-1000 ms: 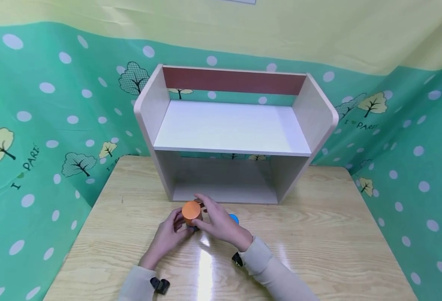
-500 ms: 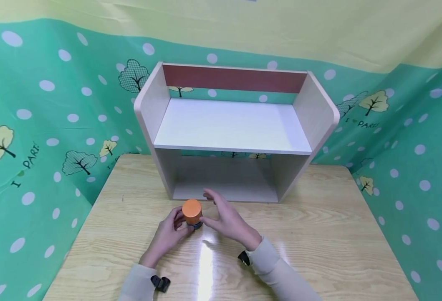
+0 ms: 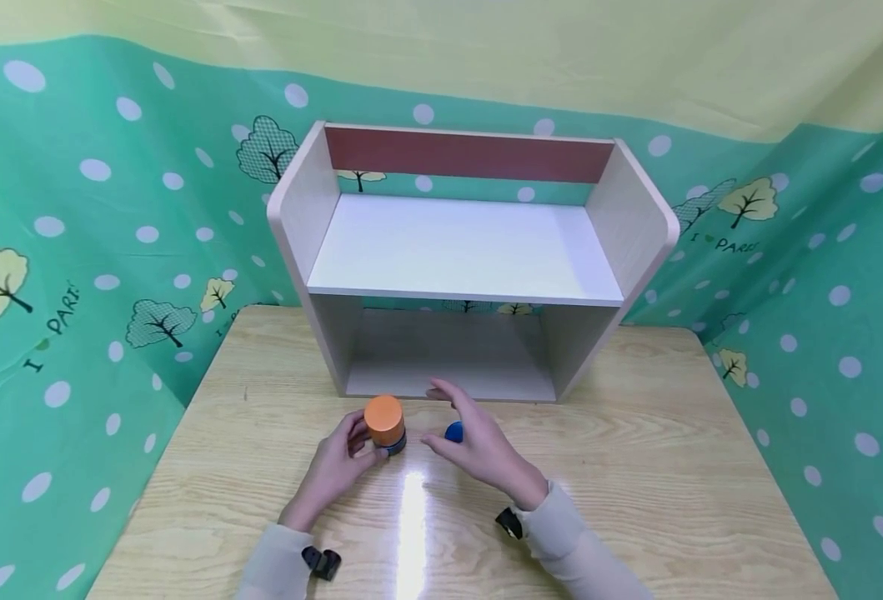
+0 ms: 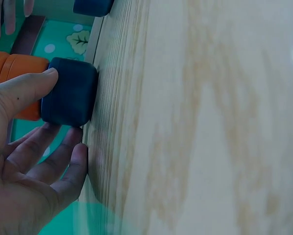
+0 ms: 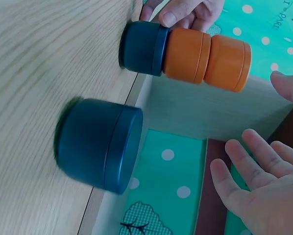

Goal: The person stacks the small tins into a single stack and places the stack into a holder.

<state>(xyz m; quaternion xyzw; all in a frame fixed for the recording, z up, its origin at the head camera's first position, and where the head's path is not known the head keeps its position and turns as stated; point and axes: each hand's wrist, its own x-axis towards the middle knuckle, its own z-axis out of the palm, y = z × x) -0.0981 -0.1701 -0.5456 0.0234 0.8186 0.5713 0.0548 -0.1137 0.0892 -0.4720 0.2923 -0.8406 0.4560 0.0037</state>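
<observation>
Three small round lidded tins form an upright stack on the table: a dark blue tin (image 5: 142, 48) at the bottom, an orange tin (image 5: 184, 55) above it, another orange tin (image 5: 229, 62) on top. My left hand (image 3: 338, 464) holds the bottom blue tin from the left, thumb on its near side and fingers curved behind it. To the right of the stack stands a second blue tin (image 5: 97, 143), partly hidden by my right hand in the head view. That right hand (image 3: 480, 446) hovers over it, thumb and fingers spread, with nothing in its grasp.
Just behind the tins stands a two-level white shelf unit (image 3: 464, 250) with raised side panels. It rests on the wood-grain table (image 3: 659, 467). A green patterned cloth (image 3: 111, 250) hangs around the table's back and sides.
My right hand has moved off the stack to the right, its fingers opening away from the top orange tin. The left hand has stayed at the stack's base.
</observation>
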